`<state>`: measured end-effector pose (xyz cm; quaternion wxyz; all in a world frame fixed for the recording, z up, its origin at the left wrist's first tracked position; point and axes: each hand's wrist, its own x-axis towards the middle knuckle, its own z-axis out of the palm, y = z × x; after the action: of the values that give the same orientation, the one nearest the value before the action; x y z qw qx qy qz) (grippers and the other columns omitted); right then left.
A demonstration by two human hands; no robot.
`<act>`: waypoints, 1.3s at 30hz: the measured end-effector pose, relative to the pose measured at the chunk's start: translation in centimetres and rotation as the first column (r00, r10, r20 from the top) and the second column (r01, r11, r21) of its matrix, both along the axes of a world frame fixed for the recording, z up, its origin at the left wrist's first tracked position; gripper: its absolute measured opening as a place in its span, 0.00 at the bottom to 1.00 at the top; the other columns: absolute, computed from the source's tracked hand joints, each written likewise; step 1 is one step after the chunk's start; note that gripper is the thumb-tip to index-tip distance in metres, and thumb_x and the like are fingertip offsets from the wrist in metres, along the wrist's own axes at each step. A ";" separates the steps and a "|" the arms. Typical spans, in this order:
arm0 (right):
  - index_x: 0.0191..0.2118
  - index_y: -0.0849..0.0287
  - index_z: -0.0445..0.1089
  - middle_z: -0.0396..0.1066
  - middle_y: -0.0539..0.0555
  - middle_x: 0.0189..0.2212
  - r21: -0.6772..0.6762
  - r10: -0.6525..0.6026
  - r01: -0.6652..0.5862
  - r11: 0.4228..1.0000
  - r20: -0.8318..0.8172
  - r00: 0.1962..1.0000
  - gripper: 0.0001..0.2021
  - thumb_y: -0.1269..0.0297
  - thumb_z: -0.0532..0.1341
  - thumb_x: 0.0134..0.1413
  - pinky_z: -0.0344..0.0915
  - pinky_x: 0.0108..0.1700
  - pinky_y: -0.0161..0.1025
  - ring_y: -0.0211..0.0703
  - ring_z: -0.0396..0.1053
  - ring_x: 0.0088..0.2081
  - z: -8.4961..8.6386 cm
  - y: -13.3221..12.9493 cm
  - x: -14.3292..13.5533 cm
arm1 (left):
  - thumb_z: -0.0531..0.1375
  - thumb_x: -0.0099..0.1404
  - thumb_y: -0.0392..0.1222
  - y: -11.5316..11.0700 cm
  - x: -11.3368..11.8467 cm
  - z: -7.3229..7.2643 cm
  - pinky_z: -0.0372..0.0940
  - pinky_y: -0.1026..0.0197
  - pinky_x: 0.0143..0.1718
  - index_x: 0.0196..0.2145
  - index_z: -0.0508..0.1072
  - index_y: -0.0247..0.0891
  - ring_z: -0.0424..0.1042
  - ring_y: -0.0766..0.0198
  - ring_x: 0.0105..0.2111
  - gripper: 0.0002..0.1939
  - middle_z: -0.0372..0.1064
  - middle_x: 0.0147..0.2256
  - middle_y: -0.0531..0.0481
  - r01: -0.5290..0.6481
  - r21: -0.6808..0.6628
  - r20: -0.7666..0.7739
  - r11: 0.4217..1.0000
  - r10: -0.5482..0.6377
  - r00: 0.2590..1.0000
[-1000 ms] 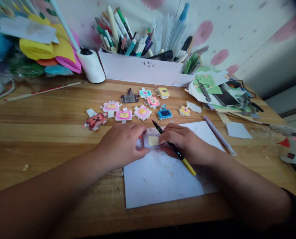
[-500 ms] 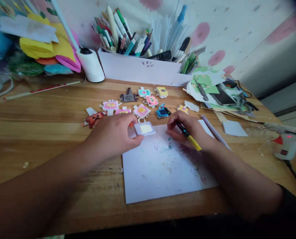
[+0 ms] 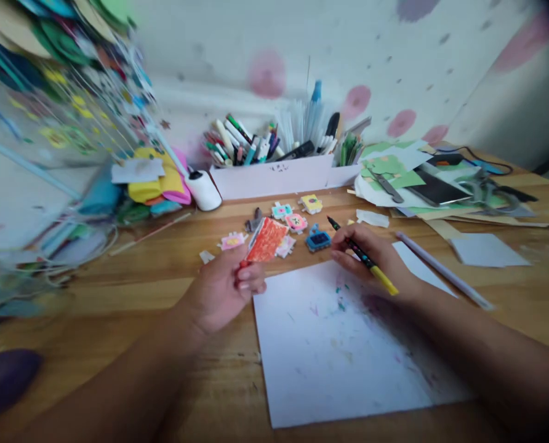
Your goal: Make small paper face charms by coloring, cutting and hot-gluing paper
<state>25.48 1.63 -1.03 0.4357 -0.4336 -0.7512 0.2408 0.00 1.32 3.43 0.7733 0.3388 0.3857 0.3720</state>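
Your left hand [image 3: 228,286] holds up the orange-coloured paper piece [image 3: 268,240], just past the far left corner of the white sheet [image 3: 320,363], its fingers closed on the near end. Your right hand [image 3: 371,252] hovers by the sheet's far edge, fingers narrowed around the black-and-yellow marker [image 3: 362,255].

You seem to be between strokes, checking the piece's coloured face. Any further stroke would call for a steady piece, the face to be marked turned up, and the marker's tip brought across to it.

The piece is tilted, its orange face towards you; its long axis appears to slant from your left fingers up and away to the right. The marker's dark tip points away and left, its yellow end near and right. Beyond the sheet, the blue decorated piece [image 3: 318,239] lies on the surface [image 3: 223,375].
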 end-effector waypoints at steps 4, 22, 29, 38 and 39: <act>0.35 0.56 0.63 0.63 0.48 0.26 0.041 -0.052 0.054 0.998 -0.026 0.998 0.04 0.68 0.60 0.54 0.58 0.29 0.36 0.37 0.61 0.26 -0.1 0.1 0.0 | 0.64 0.52 0.55 -0.1 -0.1 -0.3 0.57 0.64 0.27 0.21 0.56 0.39 0.44 0.72 0.19 0.22 0.45 0.18 0.62 0.015 0.042 -0.015 0.999 -0.014 1.000; 0.38 0.54 0.73 0.69 0.51 0.24 0.159 -0.103 0.284 0.946 -0.680 0.726 0.08 0.61 0.60 0.52 0.65 0.29 0.40 0.40 0.67 0.26 6.0 1.1 3.2 | 0.54 0.64 0.48 -0.7 -0.4 -0.6 0.56 0.63 0.27 0.40 0.67 0.39 0.64 0.65 0.24 0.12 0.64 0.25 0.56 0.565 0.640 -0.768 0.521 0.463 0.443; 0.40 0.56 0.73 0.73 0.53 0.26 -0.015 -0.096 0.127 0.992 -0.743 0.663 0.19 0.46 0.58 0.53 0.68 0.24 0.38 0.40 0.69 0.25 9.2 -0.1 1.0 | 0.52 0.67 0.43 -0.6 -0.3 -1.8 0.56 0.64 0.28 0.32 0.66 0.39 0.63 0.67 0.26 0.08 0.64 0.26 0.56 0.392 0.767 -0.630 0.508 0.479 0.611; 0.22 0.58 0.62 0.58 0.40 0.14 -0.374 -0.291 -0.047 0.926 -0.787 0.544 0.15 0.60 0.70 0.41 0.60 0.16 0.30 0.27 0.51 0.13 2.5 1.1 -5.1 | 0.51 0.65 0.39 0.8 -1.6 -1.1 0.61 0.60 0.36 0.40 0.69 0.40 0.68 0.61 0.35 0.08 0.69 0.35 0.51 0.564 0.602 -0.797 0.565 0.379 0.471; 0.22 0.58 0.62 0.58 0.40 0.15 -0.373 -0.275 -0.072 0.925 -0.787 0.553 0.15 0.61 0.70 0.40 0.61 0.17 0.30 0.27 0.52 0.13 2.1 1.0 -5.4 | 0.50 0.66 0.38 0.8 -1.7 -1.1 0.62 0.59 0.38 0.39 0.69 0.40 0.69 0.60 0.38 0.09 0.70 0.37 0.50 0.583 0.607 -0.794 0.540 0.376 0.479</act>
<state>20.10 2.67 1.07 0.6619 -0.3852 -0.3727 0.5240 -1.69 2.09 2.30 0.2259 0.8257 0.4665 0.2226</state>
